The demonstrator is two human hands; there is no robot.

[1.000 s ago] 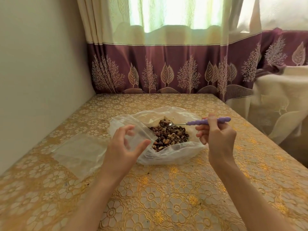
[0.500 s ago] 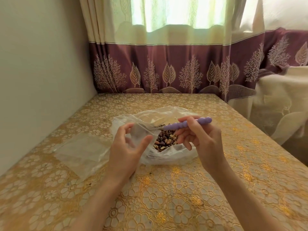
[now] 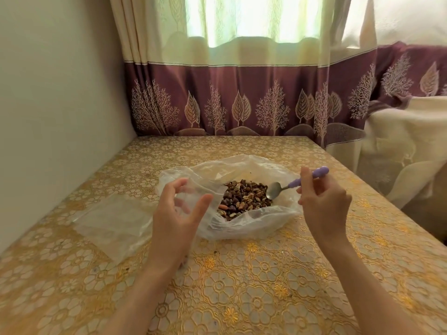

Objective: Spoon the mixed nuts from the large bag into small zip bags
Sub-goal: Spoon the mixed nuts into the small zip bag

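Left hand [image 3: 177,215]: raised over the table, thumb and fingers curved round the mouth of a small zip bag [image 3: 193,197], holding it open; the clear film is hard to trace between the fingertips.
Right hand [image 3: 323,201]: fingers curled round the purple handle of a spoon [image 3: 294,184], the handle end sticking out past the knuckles.
Spoon bowl: metal, pointing away from the right fingers toward the left hand, resting at the near edge of the nuts (whether anything is in it I cannot tell).
Mixed nuts [image 3: 245,198]: a brown heap lying between the two hands, just beyond the left thumb tip.
Large bag [image 3: 251,224]: clear plastic, spread open round the nuts, its crumpled rim lying under and between both sets of fingers.
Spare zip bags [image 3: 113,222]: flat on the cloth, just outside the left hand's wrist side.
Tablecloth [image 3: 254,286]: gold floral pattern, under everything.
Curtain [image 3: 242,93]: maroon band with trees, well beyond the fingertips.
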